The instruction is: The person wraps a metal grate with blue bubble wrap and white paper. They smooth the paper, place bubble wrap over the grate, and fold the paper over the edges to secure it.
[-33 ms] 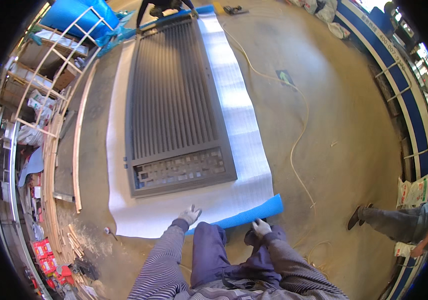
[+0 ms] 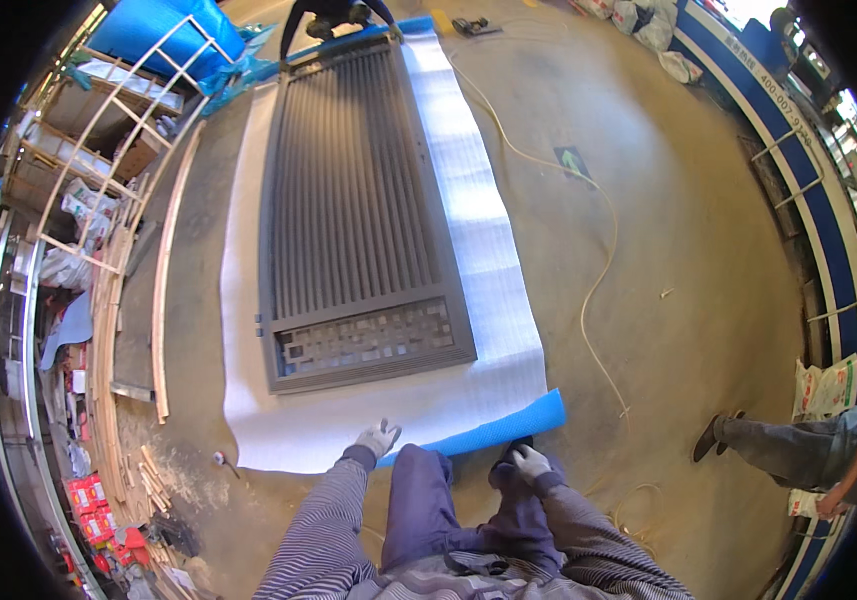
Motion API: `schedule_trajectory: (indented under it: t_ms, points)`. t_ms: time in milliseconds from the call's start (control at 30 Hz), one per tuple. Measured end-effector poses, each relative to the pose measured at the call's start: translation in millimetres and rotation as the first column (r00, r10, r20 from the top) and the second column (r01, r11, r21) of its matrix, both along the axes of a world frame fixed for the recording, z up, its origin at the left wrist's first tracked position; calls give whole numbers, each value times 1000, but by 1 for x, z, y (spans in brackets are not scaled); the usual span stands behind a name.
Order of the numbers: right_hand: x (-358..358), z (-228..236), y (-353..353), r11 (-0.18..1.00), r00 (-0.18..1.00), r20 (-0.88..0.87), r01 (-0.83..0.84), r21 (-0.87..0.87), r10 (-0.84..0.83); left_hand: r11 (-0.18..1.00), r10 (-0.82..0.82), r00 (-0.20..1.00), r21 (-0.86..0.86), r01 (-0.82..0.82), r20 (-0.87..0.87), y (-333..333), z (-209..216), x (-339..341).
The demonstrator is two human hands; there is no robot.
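A dark grey slatted metal door panel (image 2: pixel 358 220) with a block-pattern grille (image 2: pixel 368 335) at its near end lies flat on a white foam sheet (image 2: pixel 498 300). The sheet's near right edge is turned over, showing a blue underside (image 2: pixel 493 424). My left hand (image 2: pixel 378 438), in a pale glove, hovers by the sheet's near edge with its fingers apart, holding nothing. Just behind the blue fold, over my dark shoe, is my right hand (image 2: pixel 530 462), also gloved. Its fingers are loosely bent and I see nothing in them.
Another person (image 2: pixel 333 22) bends over the panel's far end. At the right edge, someone's leg (image 2: pixel 783 450) stretches out. A thin hose (image 2: pixel 598 275) winds over the floor. To the left are long wooden strips (image 2: pixel 170 280), a white metal frame (image 2: pixel 128 145) and blue wrap (image 2: pixel 163 40).
My right hand has drawn back slightly from the blue fold toward me. The left hand stays nearly in place. The view has shifted a little, and the far person has risen slightly into view.
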State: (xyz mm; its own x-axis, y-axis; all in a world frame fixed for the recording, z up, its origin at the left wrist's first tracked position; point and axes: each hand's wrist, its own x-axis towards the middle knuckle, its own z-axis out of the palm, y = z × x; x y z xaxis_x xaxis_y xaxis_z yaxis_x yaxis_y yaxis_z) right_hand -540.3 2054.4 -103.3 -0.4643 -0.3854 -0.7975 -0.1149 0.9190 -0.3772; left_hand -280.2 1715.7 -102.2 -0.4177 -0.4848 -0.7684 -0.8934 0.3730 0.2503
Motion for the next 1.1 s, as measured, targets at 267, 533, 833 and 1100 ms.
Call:
schedule_trajectory:
  t_ms: [267, 533, 833, 1100]
  points:
    - [-8, 123, 171, 990, 958, -250, 134, -33, -138, 994, 101, 994, 35, -103, 50, 75, 95, 157]
    - [58, 98, 155, 566, 624, 225, 778, -274, -749, 976, 203, 977, 97, -197, -60, 20, 135, 148]
    - [115, 109, 98, 829, 844, -98, 485, -280, -527, 957, 280, 878, 47, -285, -388, -52, 209, 133]
    - [121, 183, 64, 885, 878, -120, 452, -114, -464, 963, 237, 886, 220, -158, -399, -97, 175, 100]
